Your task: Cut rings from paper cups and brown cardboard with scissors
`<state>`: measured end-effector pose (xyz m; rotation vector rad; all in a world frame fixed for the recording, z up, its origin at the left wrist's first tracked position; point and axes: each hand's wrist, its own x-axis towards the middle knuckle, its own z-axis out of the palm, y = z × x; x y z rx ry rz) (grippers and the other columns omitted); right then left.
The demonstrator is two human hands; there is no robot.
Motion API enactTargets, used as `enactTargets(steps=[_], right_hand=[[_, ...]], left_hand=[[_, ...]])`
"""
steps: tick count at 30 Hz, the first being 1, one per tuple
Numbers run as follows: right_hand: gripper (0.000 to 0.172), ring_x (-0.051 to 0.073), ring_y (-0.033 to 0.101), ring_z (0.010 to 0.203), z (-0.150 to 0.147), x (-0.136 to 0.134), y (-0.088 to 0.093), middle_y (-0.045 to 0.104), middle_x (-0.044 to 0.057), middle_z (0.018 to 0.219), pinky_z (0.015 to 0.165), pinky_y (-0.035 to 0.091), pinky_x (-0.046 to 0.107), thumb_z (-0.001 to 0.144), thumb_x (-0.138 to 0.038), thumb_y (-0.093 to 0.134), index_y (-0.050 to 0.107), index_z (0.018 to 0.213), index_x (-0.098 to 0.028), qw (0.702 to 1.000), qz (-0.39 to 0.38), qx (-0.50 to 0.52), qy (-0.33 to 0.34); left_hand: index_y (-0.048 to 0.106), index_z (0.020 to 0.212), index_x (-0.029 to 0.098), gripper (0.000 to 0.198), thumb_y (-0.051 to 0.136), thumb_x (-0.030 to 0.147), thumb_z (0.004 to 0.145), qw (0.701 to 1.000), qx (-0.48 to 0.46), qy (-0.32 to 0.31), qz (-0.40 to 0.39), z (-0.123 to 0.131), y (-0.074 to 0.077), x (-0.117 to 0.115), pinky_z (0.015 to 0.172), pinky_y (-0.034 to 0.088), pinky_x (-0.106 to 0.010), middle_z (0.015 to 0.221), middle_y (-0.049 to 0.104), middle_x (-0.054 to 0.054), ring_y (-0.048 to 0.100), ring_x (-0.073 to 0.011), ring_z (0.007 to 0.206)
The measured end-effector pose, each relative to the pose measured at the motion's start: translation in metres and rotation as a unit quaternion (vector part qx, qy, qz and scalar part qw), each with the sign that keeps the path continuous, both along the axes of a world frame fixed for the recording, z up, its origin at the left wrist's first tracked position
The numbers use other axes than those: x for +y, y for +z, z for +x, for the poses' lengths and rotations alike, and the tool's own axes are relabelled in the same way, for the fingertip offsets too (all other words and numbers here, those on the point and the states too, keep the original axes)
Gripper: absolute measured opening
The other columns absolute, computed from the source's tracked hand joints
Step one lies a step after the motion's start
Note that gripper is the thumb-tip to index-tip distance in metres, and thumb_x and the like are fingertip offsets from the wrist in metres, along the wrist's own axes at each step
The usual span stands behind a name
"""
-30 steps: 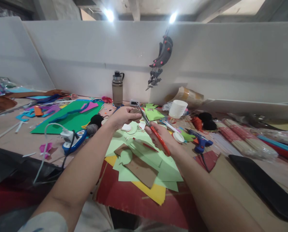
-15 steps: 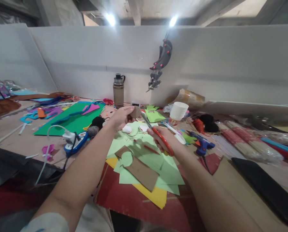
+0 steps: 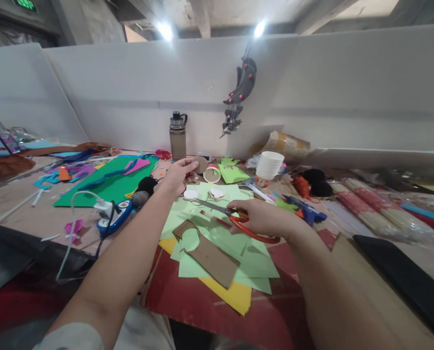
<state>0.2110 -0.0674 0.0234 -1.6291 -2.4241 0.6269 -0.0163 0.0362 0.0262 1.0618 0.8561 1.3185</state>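
Note:
Between the fingertips of my left hand point(image 3: 180, 176) is a small round cardboard disc point(image 3: 202, 165), held up beside a paper cup point(image 3: 212, 173) lying on its side. My right hand point(image 3: 255, 217) grips red-handled scissors point(image 3: 255, 235), whose blades point left, low over the light green paper sheets point(image 3: 224, 243). A brown cardboard strip point(image 3: 215, 260) with a round cut-out lies on those sheets. Two white discs, one of them a white disc point(image 3: 191, 194) on the left, lie just beyond the blades. A red pencil-like stick is partly hidden by the scissors.
A bottle point(image 3: 178, 136) stands at the back, with stacked paper cups point(image 3: 269, 166) to its right. A glue gun point(image 3: 306, 210) and black phone-like slab point(image 3: 402, 282) are at right; a power strip point(image 3: 115, 217) and green sheet point(image 3: 103, 177) at left.
The scissors have moved away from the cardboard disc, down and to the right, and their blades now point left. My right hand has turned with them. The tipped cup is more visible.

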Motion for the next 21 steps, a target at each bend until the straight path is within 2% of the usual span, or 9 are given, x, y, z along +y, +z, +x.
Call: enactTargets(steps=[2,4,6,8,12,15,19,21], right_hand=[[0.056,0.024,0.064,0.090,-0.001,-0.003,0.001,0.071,0.004,0.106,0.071,0.044,0.030,0.065,-0.048,0.076,0.066,0.117,-0.030,1.000,-0.005,-0.020,0.018],[0.049,0.023,0.063,0.090,-0.003,-0.006,0.002,0.071,0.004,0.107,0.070,0.043,0.028,0.069,-0.041,0.072,0.066,0.116,-0.031,0.999,-0.010,-0.035,0.036],[0.045,0.021,0.063,0.085,-0.006,-0.007,0.002,0.072,0.003,0.103,0.066,0.042,0.026,0.071,-0.032,0.066,0.067,0.116,-0.031,0.997,-0.021,-0.049,0.059],[0.048,0.020,0.063,0.081,-0.008,-0.007,0.000,0.072,0.003,0.100,0.062,0.041,0.025,0.069,-0.026,0.063,0.067,0.117,-0.030,0.995,-0.036,-0.058,0.079],[0.061,0.021,0.064,0.086,-0.012,-0.006,-0.006,0.071,0.003,0.108,0.065,0.044,0.026,0.065,-0.027,0.067,0.064,0.126,-0.032,0.993,-0.059,-0.063,0.078],[0.068,0.024,0.065,0.093,-0.011,-0.010,-0.003,0.070,0.002,0.116,0.072,0.046,0.028,0.065,-0.034,0.073,0.059,0.131,-0.037,0.995,-0.059,-0.064,0.056],[0.044,0.024,0.067,0.087,-0.012,-0.012,0.004,0.074,0.003,0.104,0.072,0.047,0.030,0.073,-0.039,0.069,0.070,0.117,-0.034,0.998,-0.042,-0.047,0.000],[0.033,0.023,0.067,0.083,-0.014,-0.008,0.001,0.074,0.004,0.095,0.072,0.048,0.031,0.077,-0.038,0.067,0.074,0.108,-0.028,0.999,0.003,-0.010,-0.041]], left_hand=[[0.062,0.078,0.013,0.012,0.073,0.014,0.071,1.000,0.008,-0.005,-0.006,0.001,-0.001,0.000,0.043,0.039,-0.015,0.059,0.061,0.002,0.053,-0.0052,0.046],[0.060,0.076,0.013,0.012,0.072,0.014,0.072,1.000,0.020,-0.023,-0.009,0.001,-0.003,0.000,0.043,0.039,-0.016,0.058,0.059,0.002,0.056,-0.0068,0.047],[0.058,0.075,0.014,0.013,0.071,0.014,0.073,0.998,0.041,-0.036,-0.008,0.002,-0.005,0.000,0.042,0.038,-0.017,0.056,0.056,0.003,0.055,-0.0067,0.045],[0.058,0.075,0.013,0.014,0.072,0.015,0.073,0.996,0.078,-0.037,-0.002,0.004,-0.007,0.000,0.040,0.034,-0.016,0.054,0.054,0.004,0.051,-0.0052,0.042],[0.061,0.083,0.013,0.016,0.073,0.014,0.073,0.984,0.175,-0.036,0.011,0.011,-0.012,-0.003,0.041,0.033,-0.017,0.056,0.058,0.002,0.049,-0.0050,0.043],[0.061,0.084,0.013,0.015,0.072,0.015,0.075,0.968,0.242,-0.050,0.027,0.016,-0.018,-0.004,0.043,0.035,-0.018,0.057,0.061,0.001,0.052,-0.0066,0.045],[0.062,0.086,0.014,0.013,0.070,0.019,0.077,0.948,0.306,-0.066,0.049,0.017,-0.027,-0.002,0.044,0.038,-0.019,0.058,0.063,-0.001,0.055,-0.0085,0.047],[0.062,0.088,0.015,0.014,0.069,0.021,0.078,0.942,0.325,-0.073,0.054,0.018,-0.030,-0.002,0.045,0.039,-0.019,0.059,0.064,-0.002,0.057,-0.0093,0.049]])
